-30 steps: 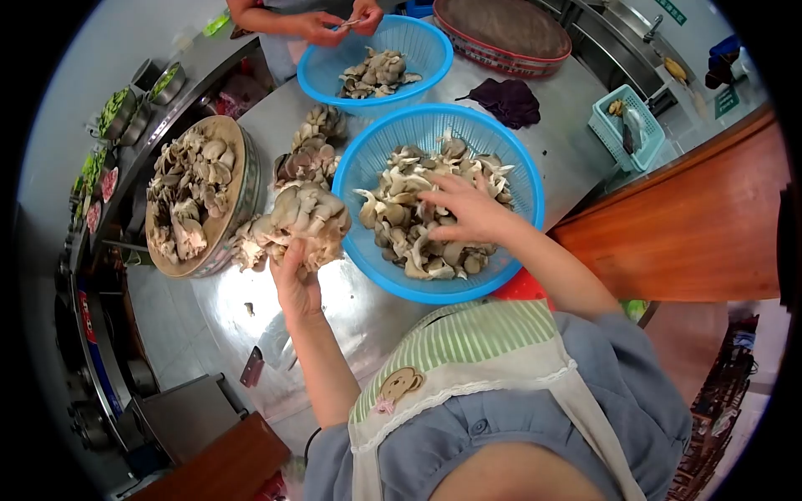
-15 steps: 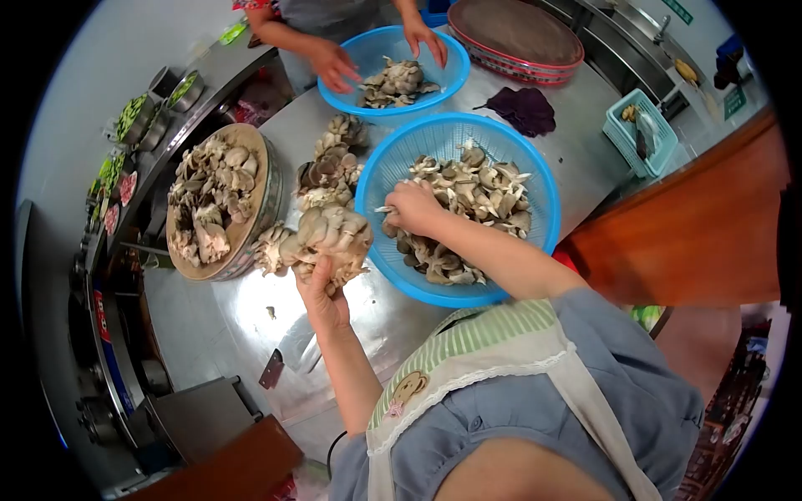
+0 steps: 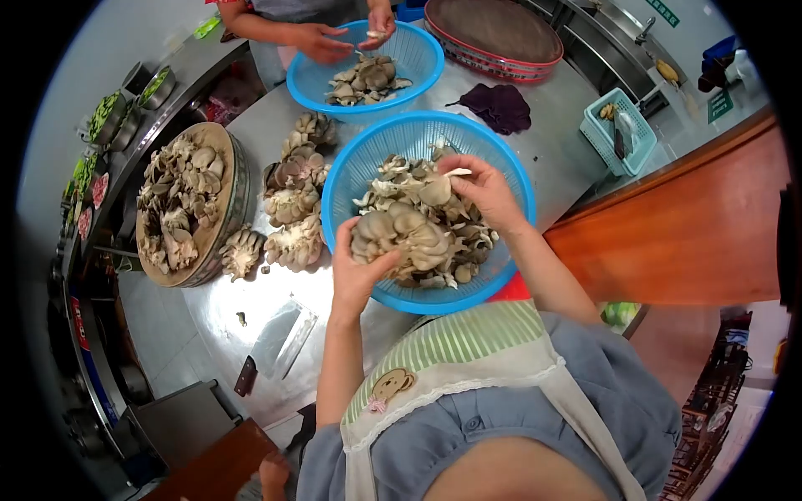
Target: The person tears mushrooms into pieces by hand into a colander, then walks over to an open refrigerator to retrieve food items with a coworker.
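Observation:
Over the near blue basket (image 3: 334, 167), my left hand (image 3: 355, 271) grips a large mushroom cluster (image 3: 401, 238), its caps facing up. My right hand (image 3: 489, 192) pinches a single pale mushroom (image 3: 438, 190) by its stem, just above the cluster. Loose grey-brown mushrooms (image 3: 468, 250) lie in the basket beneath both hands. More mushroom clusters (image 3: 292, 200) sit on the metal table (image 3: 225, 309) to the left of the basket.
A round container of mushrooms (image 3: 238, 179) stands at the left. Nearer me lies a cleaver (image 3: 292, 338). A co-worker's hands (image 3: 322, 42) are over the far blue basket (image 3: 430, 71). Dark purple leaves (image 3: 499, 107) and a red-rimmed round container (image 3: 493, 33) are beyond the near basket.
My left hand has carried its cluster right, over the basket. My right hand has risen from the basket's left side and now holds a pale mushroom. The co-worker's hands have moved together.

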Available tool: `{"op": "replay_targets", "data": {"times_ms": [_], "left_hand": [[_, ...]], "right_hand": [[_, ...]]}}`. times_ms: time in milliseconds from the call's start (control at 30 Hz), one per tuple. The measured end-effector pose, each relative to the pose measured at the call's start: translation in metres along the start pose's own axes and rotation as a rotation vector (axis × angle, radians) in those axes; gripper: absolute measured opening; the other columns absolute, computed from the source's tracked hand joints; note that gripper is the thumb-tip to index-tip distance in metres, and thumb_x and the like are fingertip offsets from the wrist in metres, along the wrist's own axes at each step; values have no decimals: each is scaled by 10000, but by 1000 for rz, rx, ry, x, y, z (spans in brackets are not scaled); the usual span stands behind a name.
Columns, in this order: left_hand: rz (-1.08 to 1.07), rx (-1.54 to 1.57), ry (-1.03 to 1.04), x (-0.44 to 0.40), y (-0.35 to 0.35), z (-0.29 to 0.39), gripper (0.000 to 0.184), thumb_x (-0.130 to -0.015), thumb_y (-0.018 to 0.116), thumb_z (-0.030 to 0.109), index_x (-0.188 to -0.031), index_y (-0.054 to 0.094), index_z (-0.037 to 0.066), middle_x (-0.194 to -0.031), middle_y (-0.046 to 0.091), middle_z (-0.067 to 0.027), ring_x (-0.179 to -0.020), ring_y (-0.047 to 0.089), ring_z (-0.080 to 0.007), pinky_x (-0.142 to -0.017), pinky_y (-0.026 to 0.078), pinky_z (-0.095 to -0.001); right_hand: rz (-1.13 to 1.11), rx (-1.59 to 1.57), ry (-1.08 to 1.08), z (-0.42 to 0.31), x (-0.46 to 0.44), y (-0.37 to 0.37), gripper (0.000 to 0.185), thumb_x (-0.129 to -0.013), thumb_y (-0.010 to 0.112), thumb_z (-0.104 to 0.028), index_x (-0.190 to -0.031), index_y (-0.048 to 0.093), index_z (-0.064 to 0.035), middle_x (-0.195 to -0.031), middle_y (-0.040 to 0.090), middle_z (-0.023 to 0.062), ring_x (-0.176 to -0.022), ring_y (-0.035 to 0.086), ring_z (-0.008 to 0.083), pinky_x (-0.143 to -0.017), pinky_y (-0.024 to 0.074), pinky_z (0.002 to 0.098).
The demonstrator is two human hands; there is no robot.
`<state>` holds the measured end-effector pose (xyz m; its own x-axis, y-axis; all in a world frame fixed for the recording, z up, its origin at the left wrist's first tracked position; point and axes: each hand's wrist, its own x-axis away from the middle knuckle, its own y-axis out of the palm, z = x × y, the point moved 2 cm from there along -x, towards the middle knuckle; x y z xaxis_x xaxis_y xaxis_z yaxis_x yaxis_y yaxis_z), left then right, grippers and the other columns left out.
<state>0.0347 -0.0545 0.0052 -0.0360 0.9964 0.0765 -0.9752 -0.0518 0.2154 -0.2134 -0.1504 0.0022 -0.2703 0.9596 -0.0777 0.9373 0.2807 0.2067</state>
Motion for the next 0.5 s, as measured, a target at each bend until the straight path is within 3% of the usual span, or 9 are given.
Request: {"op": "replay_targets", "data": {"times_ms": [33,67,133,167,200,267,300,433,500], "left_hand": [[-16,19,-18,-1,5,-4,672,-726,836,44,-1290,471,30,-1145,623,-92,-1023,631,-176,-884,540,-310],[-31,38,-34,-1,9,-7,683,-724,836,39,-1302,473,28,-1157,626,-96,-1029,639,-183,-878,549,-315],[-15,67,-37,-1,12,-9,670,-729,834,42,-1295,476,28,-1154,628,-97,-1030,639,-187,-884,547,-318],[-12,79,-38,-1,13,-8,674,-732,832,42,-1300,470,29,-1159,624,-98,-1034,637,-189,-886,546,-319],[-9,92,-40,0,14,-7,678,-735,831,41,-1306,464,29,-1164,621,-99,-1038,635,-191,-888,544,-320],[14,77,-58,2,18,-2,697,-732,839,58,-1306,445,26,-1179,604,-106,-1054,624,-194,-901,537,-319],[29,63,-75,3,18,-1,717,-728,848,74,-1306,425,23,-1193,587,-112,-1070,613,-197,-914,529,-318],[26,-19,-26,4,14,-8,739,-732,847,76,-1327,411,30,-1210,577,-121,-1090,600,-209,-920,521,-339],[-72,-21,-1,7,11,-6,780,-774,842,219,-1391,396,50,-1264,553,-107,-1168,566,-212,-975,491,-358]], "right_hand": [[145,141,-88,3,3,0,332,-913,653,-62,-1238,606,-13,-1249,609,96,-1093,605,171,-905,519,305],[148,135,-84,2,8,-1,332,-913,653,-62,-1238,606,-13,-1249,609,96,-1093,605,171,-905,519,305],[214,639,-112,-13,16,-3,444,-909,684,-144,-1317,556,-26,-1329,560,118,-1180,568,214,-943,499,326],[127,415,87,-11,23,2,564,-880,728,-219,-1374,515,-46,-1353,539,128,-1226,544,231,-994,473,358],[121,413,90,-17,32,13,564,-880,728,-219,-1374,515,-46,-1353,539,128,-1226,544,231,-994,473,358],[-118,240,170,-25,47,43,643,-846,768,-257,-1392,500,-50,-1364,521,130,-1232,540,234,-1027,451,369],[-193,476,-9,-27,48,51,685,-801,806,-266,-1378,511,-44,-1319,545,139,-1196,556,245,-1030,444,363],[-166,476,-28,-24,47,58,649,-785,785,-188,-1357,521,-31,-1271,572,149,-1193,561,274,-1022,440,368],[-181,517,-45,-26,46,55,638,-785,785,-148,-1358,525,-40,-1285,565,132,-1203,555,258,-1029,440,361]]}}
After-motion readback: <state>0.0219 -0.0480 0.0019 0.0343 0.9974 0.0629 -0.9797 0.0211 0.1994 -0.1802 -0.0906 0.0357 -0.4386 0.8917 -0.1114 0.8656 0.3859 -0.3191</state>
